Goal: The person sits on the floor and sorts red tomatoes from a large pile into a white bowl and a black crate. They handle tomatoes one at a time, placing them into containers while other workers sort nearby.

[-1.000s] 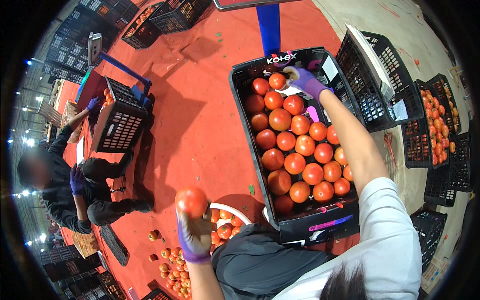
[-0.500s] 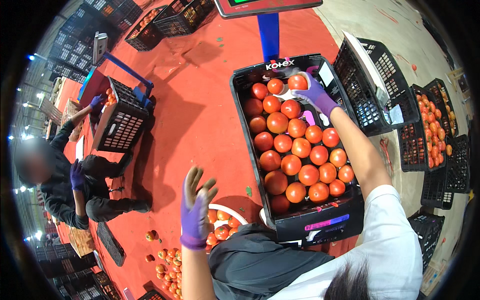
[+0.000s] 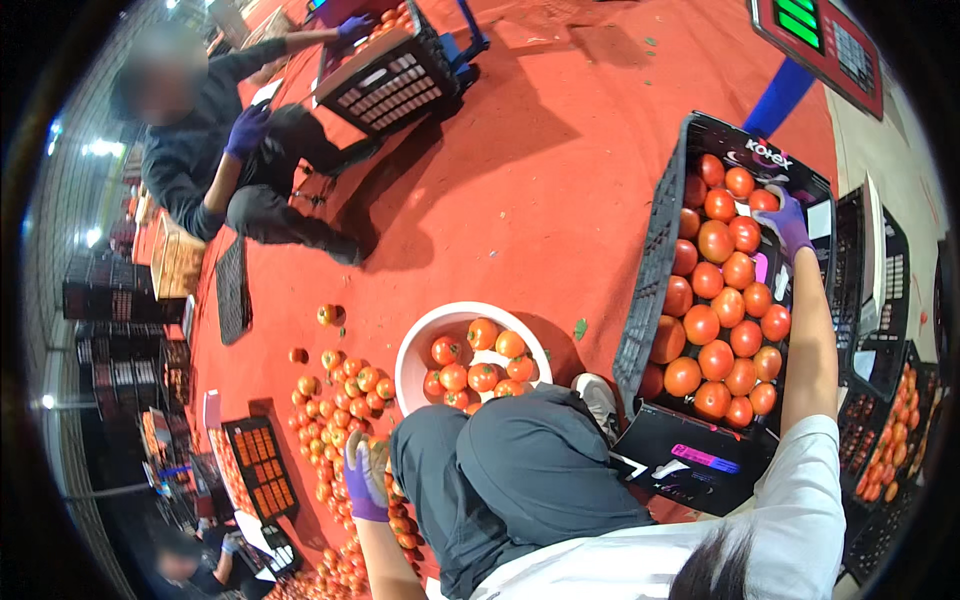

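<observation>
A tomato [image 3: 763, 200] is grasped by the curled fingers of the gloved right hand [image 3: 789, 224] at the far end of the black box [image 3: 650, 425], whose close rows presumably limit rolling. The left hand [image 3: 367, 480] is held near loose tomatoes [image 3: 342, 416]; whether anything is gripped cannot be told.
</observation>
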The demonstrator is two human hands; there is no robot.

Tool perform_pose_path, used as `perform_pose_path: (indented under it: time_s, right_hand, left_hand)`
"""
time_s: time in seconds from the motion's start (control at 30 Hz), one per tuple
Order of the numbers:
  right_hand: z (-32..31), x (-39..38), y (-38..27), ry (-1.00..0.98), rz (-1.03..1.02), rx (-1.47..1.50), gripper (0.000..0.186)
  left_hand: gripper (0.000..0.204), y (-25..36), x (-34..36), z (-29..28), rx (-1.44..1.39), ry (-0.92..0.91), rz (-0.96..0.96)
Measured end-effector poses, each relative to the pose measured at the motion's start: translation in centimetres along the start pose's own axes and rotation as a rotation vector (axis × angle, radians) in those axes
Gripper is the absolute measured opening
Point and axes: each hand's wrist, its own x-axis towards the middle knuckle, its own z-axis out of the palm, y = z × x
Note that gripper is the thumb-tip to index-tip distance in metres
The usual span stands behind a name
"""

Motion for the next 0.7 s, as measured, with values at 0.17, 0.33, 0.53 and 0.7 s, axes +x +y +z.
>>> perform_pose_path:
  time_s: [0.17, 0.33, 0.53, 0.7]
  right_hand:
    - [1.1, -0.4, -4.0, -0.096, 0.034, 0.094, 0.062]
    - [1.5, 2.3, -1.9, -0.241, -0.135, 0.004, 0.056]
    - [2.3, 4.2, 8.9, -0.178, -0.042, 0.177, 0.057]
    - [3.2, 5.6, 9.9, -0.162, -0.329, -0.008, 0.065]
  left_hand:
    - [0.064, -4.9, -4.1, -6.6, -0.103, 0.221, -0.065]
    - [0.060, -7.2, -4.4, -6.8, -0.154, 0.251, -0.083]
    - [0.041, -11.7, -0.5, -8.5, -0.029, 0.128, -0.079]
    - [0.028, -18.8, -2.7, -13.0, -0.363, 0.393, -0.288]
